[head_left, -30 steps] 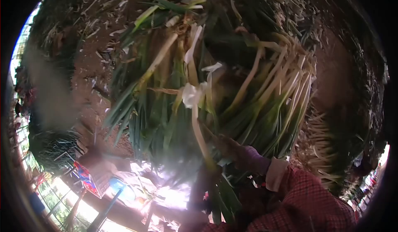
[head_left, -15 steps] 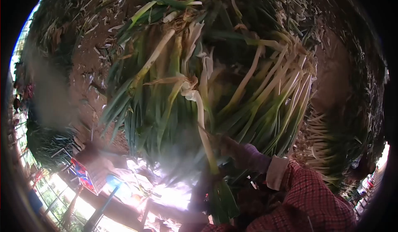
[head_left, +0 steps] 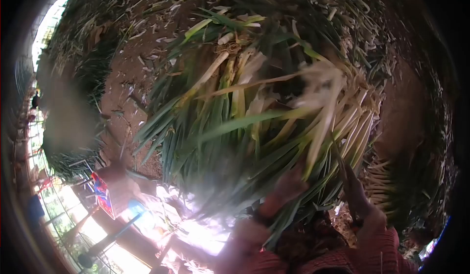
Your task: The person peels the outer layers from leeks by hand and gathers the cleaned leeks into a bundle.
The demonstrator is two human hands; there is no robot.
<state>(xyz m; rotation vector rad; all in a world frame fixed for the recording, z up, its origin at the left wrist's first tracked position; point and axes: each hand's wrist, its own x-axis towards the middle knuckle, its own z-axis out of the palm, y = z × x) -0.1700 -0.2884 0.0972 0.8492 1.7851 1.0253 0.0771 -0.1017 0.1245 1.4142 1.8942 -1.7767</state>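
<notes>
Blurred by motion, a spring onion (head_left: 320, 144) slants upward from my left hand (head_left: 288, 185), whose fingers are wrapped round it. Its pale end, with loose dry skin, points away from me over a large heap of spring onions (head_left: 181, 134). Just right of the stalk is my right hand (head_left: 356, 195), fingers drawn together and pointing up. A thin, dark, pointed shape rises from those fingers; I cannot tell what it is. More spring onions (head_left: 360, 122) with pale, rooty ends lie beyond my hands.
Bare brown soil (head_left: 126, 80) with scattered peelings shows left of the heap. A box with red and blue print (head_left: 101, 194) and a blue round-headed object (head_left: 136, 209) are at lower left, beside strong glare. A row of pale stalks (head_left: 379, 181) lies at right.
The spring onion has swung from the middle to the right and now tilts. My right hand has moved right, and my left hand has come into sight. The view has shifted slightly.
</notes>
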